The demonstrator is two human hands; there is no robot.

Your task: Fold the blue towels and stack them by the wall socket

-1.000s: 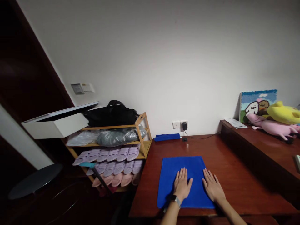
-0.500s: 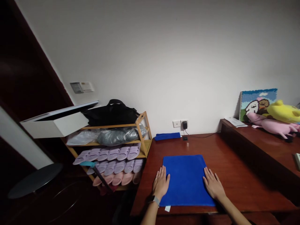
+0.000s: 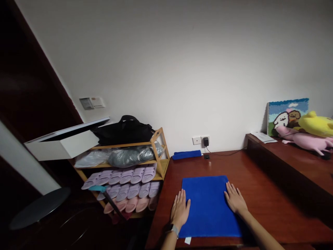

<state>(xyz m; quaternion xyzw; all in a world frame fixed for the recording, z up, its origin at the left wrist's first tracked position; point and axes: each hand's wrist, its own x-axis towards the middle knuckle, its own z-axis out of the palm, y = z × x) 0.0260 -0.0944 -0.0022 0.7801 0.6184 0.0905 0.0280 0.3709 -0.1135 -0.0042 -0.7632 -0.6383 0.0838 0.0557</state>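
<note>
A blue cloth (image 3: 208,206) lies spread out flat on the reddish-brown table (image 3: 270,208), with a small white tag at its near left corner. My left hand (image 3: 180,210) rests flat along the cloth's left edge, fingers extended; a watch is on that wrist. Over the right edge lies my right hand (image 3: 236,198), palm down with its fingers stretched out. Neither hand grips anything. At the back of the table, against the wall, is a folded blue cloth (image 3: 186,155).
Left of the table, a wooden rack (image 3: 161,152) holds slippers (image 3: 130,175), plastic-wrapped items and a black bag (image 3: 125,130). A plugged-in black adapter (image 3: 206,141) trails a cord. Plush toys (image 3: 305,138) sit on the raised surface at right.
My right hand has slid slightly forward along the cloth's right edge. The left hand stays on the left edge. The whole view has shifted slightly downward in the picture.
</note>
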